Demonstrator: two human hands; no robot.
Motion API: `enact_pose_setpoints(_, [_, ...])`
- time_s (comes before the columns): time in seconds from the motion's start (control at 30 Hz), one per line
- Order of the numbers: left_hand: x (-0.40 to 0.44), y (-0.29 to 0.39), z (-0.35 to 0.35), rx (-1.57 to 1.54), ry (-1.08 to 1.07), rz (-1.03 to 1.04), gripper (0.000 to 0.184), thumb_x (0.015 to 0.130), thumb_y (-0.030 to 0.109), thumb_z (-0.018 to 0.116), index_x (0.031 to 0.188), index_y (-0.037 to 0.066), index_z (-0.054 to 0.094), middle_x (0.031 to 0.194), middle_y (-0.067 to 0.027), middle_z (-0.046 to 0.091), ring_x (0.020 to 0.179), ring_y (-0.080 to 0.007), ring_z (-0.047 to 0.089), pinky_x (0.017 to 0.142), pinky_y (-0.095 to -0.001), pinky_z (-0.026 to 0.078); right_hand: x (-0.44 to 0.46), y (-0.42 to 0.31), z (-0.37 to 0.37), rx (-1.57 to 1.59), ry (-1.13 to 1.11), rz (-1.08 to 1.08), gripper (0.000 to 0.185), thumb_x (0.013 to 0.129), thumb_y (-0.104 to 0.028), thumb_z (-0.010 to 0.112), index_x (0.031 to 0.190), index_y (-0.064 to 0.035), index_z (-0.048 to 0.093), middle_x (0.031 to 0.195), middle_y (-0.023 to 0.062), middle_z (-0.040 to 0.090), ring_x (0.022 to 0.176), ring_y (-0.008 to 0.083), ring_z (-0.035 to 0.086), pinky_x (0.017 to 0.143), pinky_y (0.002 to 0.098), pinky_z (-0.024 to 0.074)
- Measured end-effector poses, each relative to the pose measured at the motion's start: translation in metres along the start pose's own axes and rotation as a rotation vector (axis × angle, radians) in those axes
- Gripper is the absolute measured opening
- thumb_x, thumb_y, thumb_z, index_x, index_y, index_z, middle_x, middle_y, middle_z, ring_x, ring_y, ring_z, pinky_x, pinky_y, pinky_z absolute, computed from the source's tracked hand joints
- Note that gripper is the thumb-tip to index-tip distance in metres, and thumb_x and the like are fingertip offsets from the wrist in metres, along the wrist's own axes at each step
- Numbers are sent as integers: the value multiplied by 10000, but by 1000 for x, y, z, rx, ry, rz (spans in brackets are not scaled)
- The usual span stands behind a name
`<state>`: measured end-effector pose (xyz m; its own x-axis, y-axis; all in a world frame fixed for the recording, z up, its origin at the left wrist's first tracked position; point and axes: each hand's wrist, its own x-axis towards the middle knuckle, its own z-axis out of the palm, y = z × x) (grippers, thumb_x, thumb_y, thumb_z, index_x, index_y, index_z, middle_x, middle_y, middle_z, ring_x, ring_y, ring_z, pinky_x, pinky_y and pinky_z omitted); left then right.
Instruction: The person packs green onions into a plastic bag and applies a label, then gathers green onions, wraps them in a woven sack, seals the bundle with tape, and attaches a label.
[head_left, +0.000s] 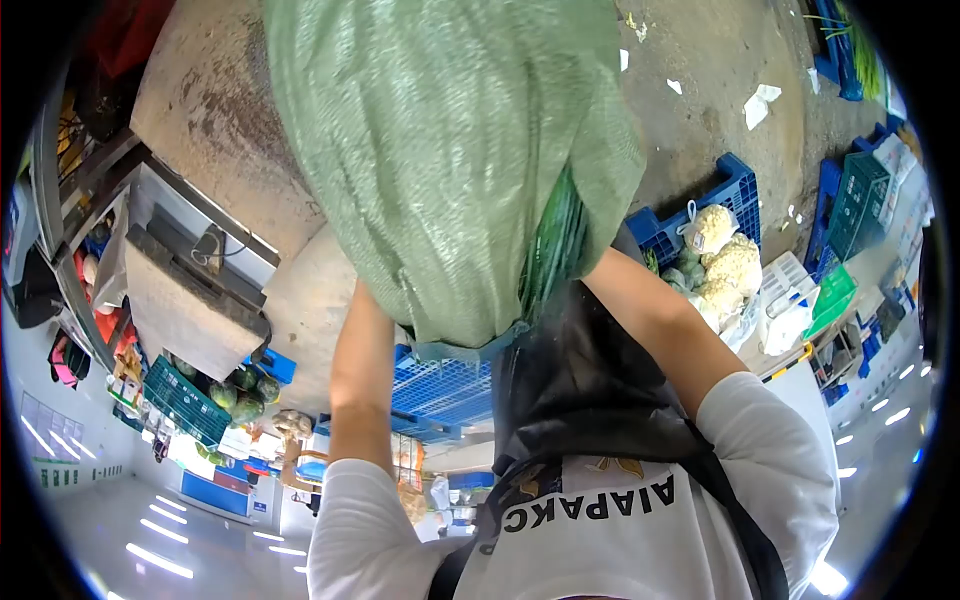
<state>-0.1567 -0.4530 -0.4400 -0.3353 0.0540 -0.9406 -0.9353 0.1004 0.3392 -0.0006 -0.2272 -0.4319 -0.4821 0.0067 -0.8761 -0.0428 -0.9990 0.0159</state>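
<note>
A large green woven sack [450, 160] fills the upper middle of the head view. Long dark green stalks [560, 235] show through a gap at its lower right. My left forearm [362, 350] reaches up to the sack's lower left side, and my right forearm [660, 320] runs to its lower right, beside the stalks. Both hands are hidden behind the sack, so their fingers and grip cannot be seen. Beneath the sack's lower end shows a narrow grey-green edge [470, 347]. A black apron [590, 370] covers my front, over a white shirt.
Blue pallets [440, 392] lie below the sack. Cauliflowers [733, 265] and a blue crate [738, 190] are at the right. A metal-edged platform [190, 300] and a green crate [185, 400] near watermelons [245, 395] are at the left. White scraps [760, 105] litter the floor.
</note>
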Motion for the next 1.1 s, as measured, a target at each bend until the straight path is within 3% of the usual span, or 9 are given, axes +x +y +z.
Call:
enact_pose_setpoints(0.3, [43,28,-1,18,-62,24,286,930,183,458,1053,-19,620,969,-120,647,793,-246,624,695,-341,534,-36,-21,3,-30,-15,-18,562,969,-461,416,1325,-27,450,1183,133,601,1018,242,599,877,365,477])
enact_pose_setpoints(0.5, [27,33,-18,12,-34,16,276,925,175,464,1035,-22,623,951,-121,646,775,-244,622,678,-339,534,-92,-60,-4,11,-18,-21,569,972,-465,401,1333,-27,444,1193,122,596,1018,239,597,870,358,477])
enact_pose_setpoints(0.83, [-17,-27,-4,-137,100,33,260,916,162,474,1006,-26,629,922,-121,643,747,-242,618,650,-335,533,-150,-96,46,41,-9,-77,580,978,-471,377,1345,-27,435,1210,104,588,1017,234,596,859,346,475])
enact_pose_setpoints(0.87, [-19,-29,-2,-153,114,40,259,915,161,475,1003,-27,630,920,-122,642,744,-242,617,648,-335,533,-170,-105,66,5,6,-119,633,976,-460,411,1408,-1,351,1258,110,552,1028,226,579,878,348,469])
enact_pose_setpoints(0.97, [-30,-33,3,-204,157,52,254,912,157,477,994,-28,631,911,-122,642,736,-241,616,639,-334,533,-194,-83,98,-640,-78,-272,752,871,-515,590,1372,3,378,1224,124,560,1081,241,567,887,363,473])
enact_pose_setpoints(1.03, [-34,-30,9,-246,194,75,251,910,154,479,988,-29,633,905,-122,641,730,-241,615,634,-333,533,-194,-64,125,-1437,139,-577,900,698,-545,758,1316,9,409,1180,145,567,1061,295,589,849,386,490])
enact_pose_setpoints(1.1, [-41,-26,14,-292,244,102,248,909,152,481,982,-30,634,899,-122,640,724,-240,614,628,-332,533,-181,-47,151,-1473,417,-558,1022,559,-591,819,1279,11,414,1095,158,568,891,363,619,758,393,512])
